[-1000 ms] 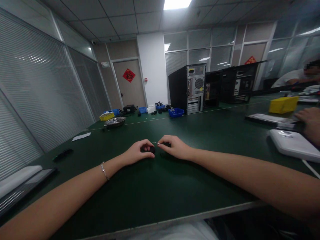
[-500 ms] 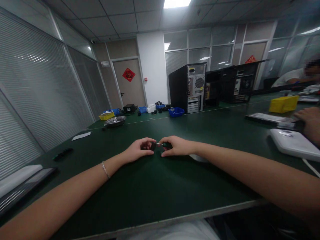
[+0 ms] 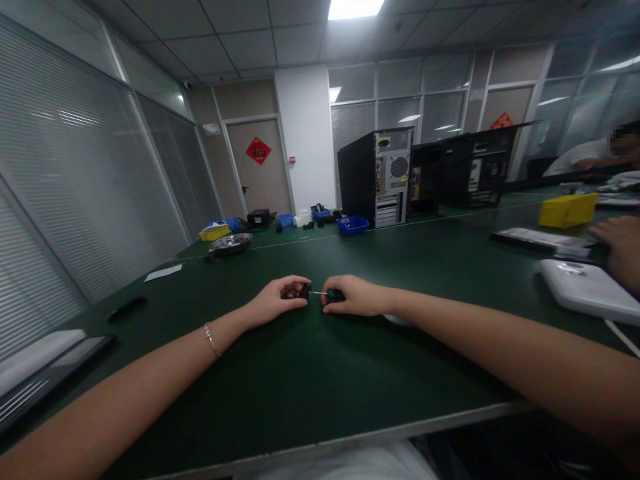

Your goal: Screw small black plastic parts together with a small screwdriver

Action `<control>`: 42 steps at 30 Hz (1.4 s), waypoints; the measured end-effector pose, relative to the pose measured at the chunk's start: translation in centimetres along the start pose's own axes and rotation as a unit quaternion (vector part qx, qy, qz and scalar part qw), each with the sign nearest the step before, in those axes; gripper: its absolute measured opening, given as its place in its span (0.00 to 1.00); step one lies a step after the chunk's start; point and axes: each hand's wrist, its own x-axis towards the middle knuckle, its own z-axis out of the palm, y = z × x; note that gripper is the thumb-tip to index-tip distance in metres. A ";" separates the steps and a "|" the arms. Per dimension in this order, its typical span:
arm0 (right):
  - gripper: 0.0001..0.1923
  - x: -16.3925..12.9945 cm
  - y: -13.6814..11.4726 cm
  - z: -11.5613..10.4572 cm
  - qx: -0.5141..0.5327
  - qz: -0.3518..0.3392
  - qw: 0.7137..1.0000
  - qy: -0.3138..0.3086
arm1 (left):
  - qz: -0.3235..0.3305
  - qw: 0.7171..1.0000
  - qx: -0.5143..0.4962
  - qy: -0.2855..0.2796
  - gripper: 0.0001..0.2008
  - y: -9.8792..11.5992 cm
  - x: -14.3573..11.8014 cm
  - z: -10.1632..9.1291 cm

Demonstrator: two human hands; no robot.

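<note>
My left hand (image 3: pixel 275 301) pinches a small black part (image 3: pixel 305 291) between thumb and fingers, just above the green table (image 3: pixel 300 387). Opposite it, my right hand (image 3: pixel 355 295) is closed round the dark handle of a screwdriver (image 3: pixel 320 293). The thin metal shaft points left, and its tip meets or nearly meets the black part; contact is too small to make out. Under my right wrist a pale rounded object (image 3: pixel 399 321) shows, mostly hidden by the forearm.
Computer towers (image 3: pixel 376 179) stand at the back, with a blue tray (image 3: pixel 353 225) before them. A metal dish (image 3: pixel 231 244) sits back left. On the right are a white device (image 3: pixel 587 288), a yellow bin (image 3: pixel 569 210) and another person's hand (image 3: pixel 620 247).
My right hand has shifted slightly right and down, and the screwdriver shaft lies more level. The left hand holds the black part in nearly the same place.
</note>
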 end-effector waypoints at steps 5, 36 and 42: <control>0.18 0.0 0.0 -0.3 -0.021 -0.005 1.000 0.010 | -0.001 1.000 -0.003 -0.005 0.24 -0.3 0.0 0.0; 0.11 0.3 0.2 0.4 0.056 0.029 0.997 0.053 | 0.013 1.000 -0.011 -0.009 0.24 0.1 0.0 -0.1; 0.11 0.5 0.3 0.8 0.109 0.038 0.990 0.086 | 0.006 0.998 -0.047 -0.028 0.25 -0.3 0.0 0.0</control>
